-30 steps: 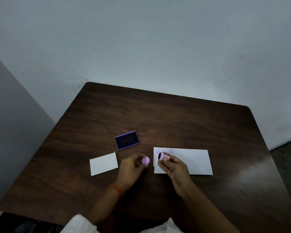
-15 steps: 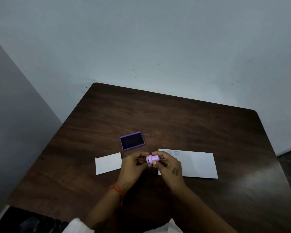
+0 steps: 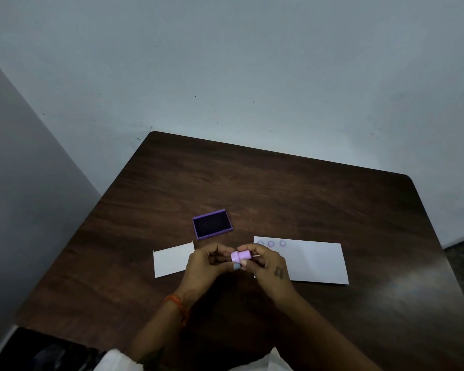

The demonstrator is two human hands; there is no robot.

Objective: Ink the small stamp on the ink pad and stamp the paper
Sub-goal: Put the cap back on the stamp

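Observation:
A small pink stamp (image 3: 241, 256) lies on its side in the air between my two hands, just above the table. My right hand (image 3: 265, 263) pinches its body from the right. Fingers of my left hand (image 3: 208, 263) meet its cap end from the left. An open purple ink pad (image 3: 212, 223) with a dark inked face rests on the table behind my hands. A white sheet of paper (image 3: 314, 261) lies to the right, with three faint round prints along its top left edge; my right hand covers its left end.
A smaller white card (image 3: 172, 259) lies left of my left hand. The dark wooden table (image 3: 279, 188) stands against a pale wall, its rounded far corners in view. A dark shape sits at the lower left, off the table.
One second ago the cap was in my left hand and the stamp body in my right, apart. Since then they have come together into one piece held between both hands.

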